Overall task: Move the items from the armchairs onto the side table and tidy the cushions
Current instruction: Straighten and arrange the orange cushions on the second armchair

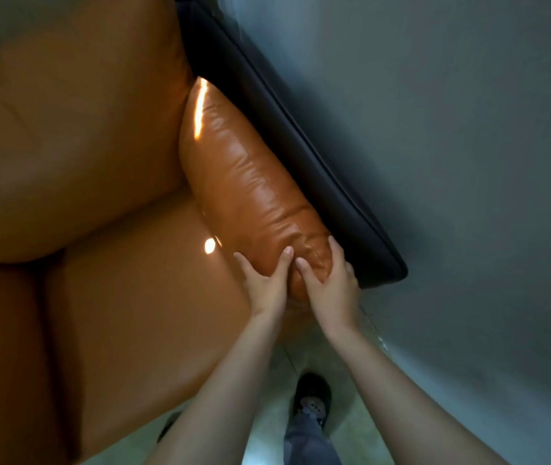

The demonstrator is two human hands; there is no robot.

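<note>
A long tan leather cushion [240,169] lies along the armchair's black side frame [287,135], beside the tan seat cushion [146,297]. My left hand [265,283] grips the cushion's near end from the seat side, thumb on top. My right hand [329,283] grips the same end from the frame side, its fingers curled round the cushion. A large tan back cushion [66,129] fills the upper left. No loose items show on the seat.
A grey wall [468,162] runs close along the right of the armchair. Below, a strip of pale floor [267,414] shows my dark shoe [312,397] and grey trouser leg. The side table is out of view.
</note>
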